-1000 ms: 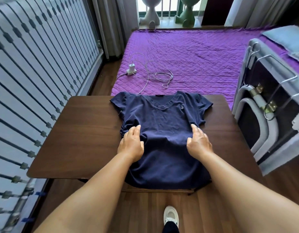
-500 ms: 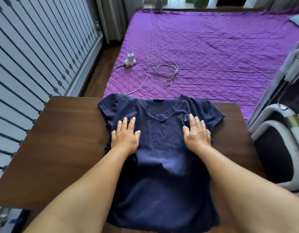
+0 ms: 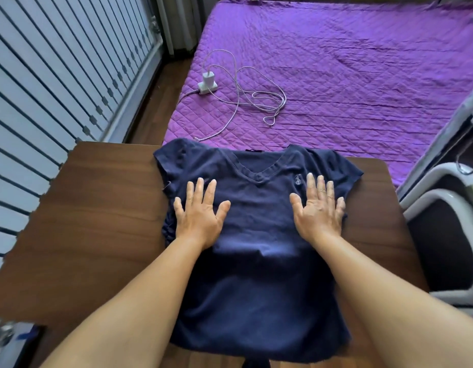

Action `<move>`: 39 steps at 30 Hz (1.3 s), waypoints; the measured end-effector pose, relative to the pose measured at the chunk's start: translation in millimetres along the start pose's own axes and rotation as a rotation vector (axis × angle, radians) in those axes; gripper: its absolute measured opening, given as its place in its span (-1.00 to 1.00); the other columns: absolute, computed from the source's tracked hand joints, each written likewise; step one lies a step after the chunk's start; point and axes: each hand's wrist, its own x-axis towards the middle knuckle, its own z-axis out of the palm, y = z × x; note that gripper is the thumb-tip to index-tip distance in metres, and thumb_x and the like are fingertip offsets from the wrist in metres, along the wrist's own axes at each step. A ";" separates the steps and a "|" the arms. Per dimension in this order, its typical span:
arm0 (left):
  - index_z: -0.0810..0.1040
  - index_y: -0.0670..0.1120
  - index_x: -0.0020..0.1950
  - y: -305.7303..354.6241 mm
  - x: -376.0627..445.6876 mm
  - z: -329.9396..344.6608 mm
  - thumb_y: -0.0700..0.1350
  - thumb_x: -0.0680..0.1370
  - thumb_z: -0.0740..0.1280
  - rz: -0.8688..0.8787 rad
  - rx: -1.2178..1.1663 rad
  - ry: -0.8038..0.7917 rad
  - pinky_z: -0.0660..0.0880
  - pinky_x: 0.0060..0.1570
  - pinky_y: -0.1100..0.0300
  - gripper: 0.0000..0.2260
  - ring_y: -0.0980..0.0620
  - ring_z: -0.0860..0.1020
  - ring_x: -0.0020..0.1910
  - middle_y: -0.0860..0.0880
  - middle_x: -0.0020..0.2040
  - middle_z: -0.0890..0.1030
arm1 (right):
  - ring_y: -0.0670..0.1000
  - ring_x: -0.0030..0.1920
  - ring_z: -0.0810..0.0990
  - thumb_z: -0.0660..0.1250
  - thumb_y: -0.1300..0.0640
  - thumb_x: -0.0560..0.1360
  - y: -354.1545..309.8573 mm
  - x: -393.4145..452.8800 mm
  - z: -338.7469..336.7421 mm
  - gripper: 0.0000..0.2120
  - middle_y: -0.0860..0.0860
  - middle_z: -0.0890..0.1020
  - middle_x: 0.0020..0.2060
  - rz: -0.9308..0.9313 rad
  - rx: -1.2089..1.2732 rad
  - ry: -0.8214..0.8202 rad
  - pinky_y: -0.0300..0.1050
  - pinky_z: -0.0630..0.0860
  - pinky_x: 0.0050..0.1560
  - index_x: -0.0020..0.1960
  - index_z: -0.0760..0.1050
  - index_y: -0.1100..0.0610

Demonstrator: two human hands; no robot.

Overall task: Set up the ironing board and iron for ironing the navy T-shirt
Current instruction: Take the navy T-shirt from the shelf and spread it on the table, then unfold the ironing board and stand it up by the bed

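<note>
A navy V-neck T-shirt (image 3: 256, 208) lies face up on a dark brown wooden table (image 3: 97, 221), collar toward the bed, with a small pale logo on its chest. My left hand (image 3: 199, 212) presses flat on the shirt's left chest, fingers spread. My right hand (image 3: 319, 208) presses flat on the right chest just below the logo. The fabric is bunched along the shirt's left side seam. No iron and no ironing board show in this view.
A bed with a purple quilted cover (image 3: 349, 75) stands behind the table. A white charger with a power strip (image 3: 208, 82) and a looped white cable (image 3: 256, 102) lie on it. Slatted white panels (image 3: 57, 75) line the left. A white-framed chair (image 3: 442, 208) stands right.
Both hands slid up the shirt from the waist to the chest and their fingers went from curled to flat and spread. The view moved closer over the table.
</note>
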 end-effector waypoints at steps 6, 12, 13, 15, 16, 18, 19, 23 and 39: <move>-0.01 0.07 0.55 -7.4 -58.7 6.2 0.25 0.57 0.02 0.149 0.060 -0.038 -0.27 0.49 -0.04 -0.40 0.07 -0.20 0.56 0.04 0.59 -0.08 | -0.01 0.55 -0.20 0.00 -0.20 0.58 -13.0 -76.9 7.7 -0.38 -0.02 -0.10 0.56 -0.112 -0.035 0.002 0.08 -0.24 0.48 0.54 -0.14 -0.06; -0.18 0.09 0.55 -30.7 -97.1 14.8 0.26 0.57 0.01 0.104 0.191 -0.184 -0.26 0.50 -0.09 -0.36 0.01 -0.31 0.54 0.04 0.57 -0.26 | 0.04 0.53 -0.31 -0.08 -0.22 0.58 -2.6 -136.0 27.2 -0.39 -0.02 -0.24 0.54 -0.027 -0.139 -0.173 0.13 -0.29 0.47 0.53 -0.24 -0.11; -0.20 0.09 0.55 -31.8 -99.2 14.7 0.27 0.57 0.02 0.100 0.192 -0.200 -0.25 0.49 -0.10 -0.35 0.00 -0.32 0.54 0.03 0.57 -0.28 | 0.04 0.52 -0.32 -0.08 -0.22 0.58 0.1 -138.8 27.8 -0.39 -0.03 -0.25 0.54 -0.023 -0.160 -0.190 0.13 -0.29 0.47 0.53 -0.25 -0.10; -0.22 0.08 0.54 -33.1 -103.1 11.3 0.28 0.56 0.03 0.104 0.198 -0.220 -0.23 0.49 -0.12 -0.32 -0.01 -0.32 0.54 0.02 0.56 -0.30 | 0.02 0.52 -0.33 -0.06 -0.22 0.58 2.5 -142.7 27.1 -0.38 -0.03 -0.26 0.54 -0.021 -0.156 -0.211 0.12 -0.30 0.47 0.53 -0.24 -0.10; -0.23 0.07 0.54 -32.4 -104.6 8.8 0.28 0.56 0.04 0.109 0.192 -0.222 -0.22 0.49 -0.12 -0.31 -0.01 -0.31 0.54 0.01 0.56 -0.29 | 0.02 0.53 -0.31 -0.04 -0.22 0.58 2.4 -144.3 25.1 -0.37 -0.03 -0.24 0.54 -0.021 -0.132 -0.209 0.11 -0.28 0.48 0.54 -0.23 -0.10; -0.17 0.04 0.55 -27.8 -106.2 2.6 0.25 0.57 0.07 0.121 0.117 -0.189 -0.18 0.49 -0.10 -0.32 -0.01 -0.25 0.55 -0.01 0.58 -0.22 | 0.01 0.54 -0.22 0.02 -0.20 0.57 0.5 -146.1 19.5 -0.36 -0.02 -0.13 0.56 -0.029 -0.042 -0.144 0.09 -0.21 0.49 0.55 -0.15 -0.07; -0.12 0.01 0.56 -24.8 -107.4 -1.2 0.22 0.57 0.09 0.135 0.049 -0.150 -0.14 0.50 -0.06 -0.34 -0.01 -0.20 0.56 -0.02 0.59 -0.15 | 0.02 0.55 -0.12 0.06 -0.17 0.57 -1.0 -148.2 16.3 -0.37 -0.01 -0.03 0.56 -0.034 0.025 -0.075 0.07 -0.14 0.50 0.55 -0.08 -0.03; 0.18 -0.10 0.50 -9.8 -118.3 -14.9 0.09 0.59 0.17 0.192 -0.261 0.012 0.13 0.46 0.06 -0.47 -0.03 0.18 0.49 -0.06 0.50 0.25 | 0.13 0.37 0.36 0.21 0.00 0.56 -9.0 -164.8 1.5 -0.51 0.08 0.42 0.37 0.023 0.353 0.213 0.00 0.21 0.36 0.44 0.27 0.11; 0.50 -0.13 0.16 96.8 -196.7 -20.4 -0.04 0.56 0.28 0.425 -0.623 0.018 0.38 -0.01 0.22 -0.76 0.02 0.50 -0.10 0.00 -0.08 0.54 | 0.15 0.02 0.60 0.23 0.03 0.56 45.1 -265.2 -69.7 -0.73 0.11 0.66 -0.04 0.274 0.609 0.590 -0.12 0.40 0.00 0.14 0.51 0.17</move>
